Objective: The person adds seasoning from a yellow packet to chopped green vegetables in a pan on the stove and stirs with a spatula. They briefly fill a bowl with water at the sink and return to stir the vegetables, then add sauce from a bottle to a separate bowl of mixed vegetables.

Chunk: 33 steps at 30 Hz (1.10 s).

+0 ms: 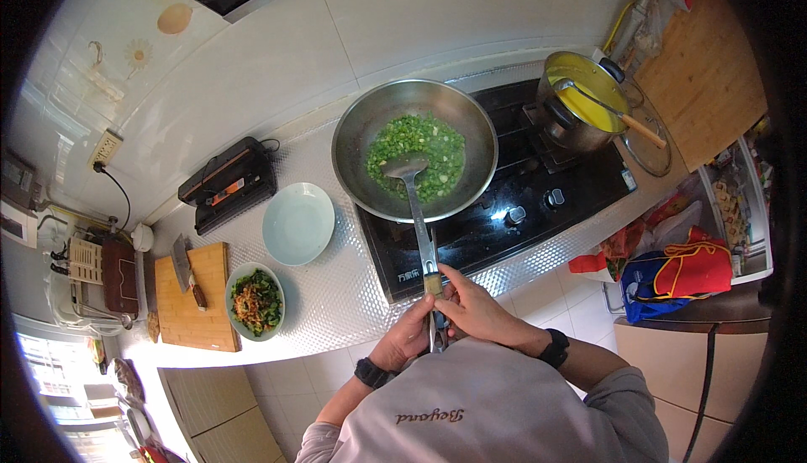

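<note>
A steel wok sits on the black glass gas hob, with chopped green vegetables and pale bits in liquid at its bottom. The metal spatula rests with its blade among the greens, and its handle leans over the rim toward my body. My right hand grips the spatula handle near its pale section. Just left of it, my left hand is closed around what looks like the wok handle. The two handles overlap there, and the fingers hide part of both.
Right of the wok, a steel pot of yellow food holds a wooden-handled ladle; a glass lid lies beside it. Leftward are an empty pale plate, a bowl of topped greens, a cleaver on a cutting board, and a black appliance.
</note>
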Each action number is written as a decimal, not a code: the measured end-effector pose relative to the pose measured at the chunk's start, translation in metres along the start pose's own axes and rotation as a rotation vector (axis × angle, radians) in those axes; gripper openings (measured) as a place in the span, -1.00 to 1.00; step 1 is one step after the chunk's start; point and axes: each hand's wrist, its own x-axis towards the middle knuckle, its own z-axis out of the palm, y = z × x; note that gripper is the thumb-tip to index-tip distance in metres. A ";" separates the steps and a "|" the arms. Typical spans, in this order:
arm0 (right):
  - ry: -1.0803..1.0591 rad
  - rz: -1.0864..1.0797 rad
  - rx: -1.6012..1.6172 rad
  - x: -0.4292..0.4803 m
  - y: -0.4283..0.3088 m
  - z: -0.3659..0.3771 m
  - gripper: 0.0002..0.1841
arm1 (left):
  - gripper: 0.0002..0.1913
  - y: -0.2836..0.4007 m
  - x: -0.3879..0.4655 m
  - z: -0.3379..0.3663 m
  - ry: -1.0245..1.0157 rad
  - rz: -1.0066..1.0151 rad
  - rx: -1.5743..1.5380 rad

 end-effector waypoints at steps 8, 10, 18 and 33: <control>-0.019 0.024 0.028 -0.001 -0.001 -0.001 -0.31 | -0.36 0.000 0.000 -0.001 -0.004 -0.002 0.009; -0.004 -0.004 -0.015 -0.001 -0.001 -0.001 -0.31 | -0.37 0.000 0.000 0.000 0.003 0.003 0.017; -0.006 0.027 0.031 -0.002 -0.003 -0.001 -0.30 | -0.45 0.000 0.000 0.002 -0.015 0.011 -0.016; 0.001 0.000 0.025 -0.006 0.007 -0.009 -0.30 | -0.46 -0.010 0.009 0.007 -0.040 -0.039 -0.053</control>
